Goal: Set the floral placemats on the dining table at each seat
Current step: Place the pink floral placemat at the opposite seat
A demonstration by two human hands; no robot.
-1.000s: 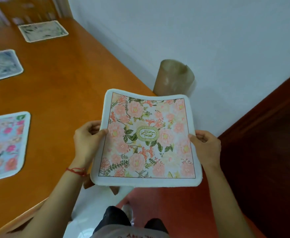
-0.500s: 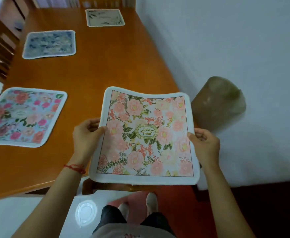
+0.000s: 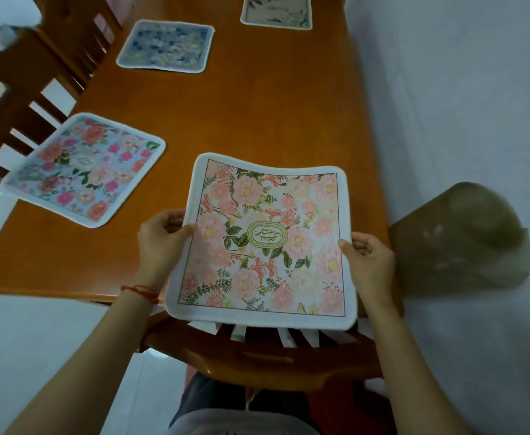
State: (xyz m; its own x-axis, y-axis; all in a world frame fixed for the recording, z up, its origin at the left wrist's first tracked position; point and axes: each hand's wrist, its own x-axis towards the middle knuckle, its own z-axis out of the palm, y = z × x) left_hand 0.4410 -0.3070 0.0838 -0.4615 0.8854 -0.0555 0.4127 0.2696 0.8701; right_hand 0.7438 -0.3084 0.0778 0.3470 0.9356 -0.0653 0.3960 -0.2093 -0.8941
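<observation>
I hold a peach floral placemat (image 3: 267,243) with a white border and a green oval emblem above the near end of the wooden dining table (image 3: 257,105). My left hand (image 3: 160,243) grips its left edge and my right hand (image 3: 369,262) grips its right edge. The mat sags slightly and its near edge overhangs the table end. Three other placemats lie flat on the table: a blue and pink floral one (image 3: 84,169) at the left, a blue patterned one (image 3: 166,45) farther back, and a pale green one (image 3: 276,11) at the far end.
A wooden chair back (image 3: 257,359) stands directly below the held mat at the table's end. More wooden chairs (image 3: 31,89) line the table's left side. A brownish translucent roll (image 3: 464,237) leans against the white wall on the right.
The view has swung left along the table, so the held mat now hangs over the table's near end and chair instead of beside the wall. Both hands keep the same grip.
</observation>
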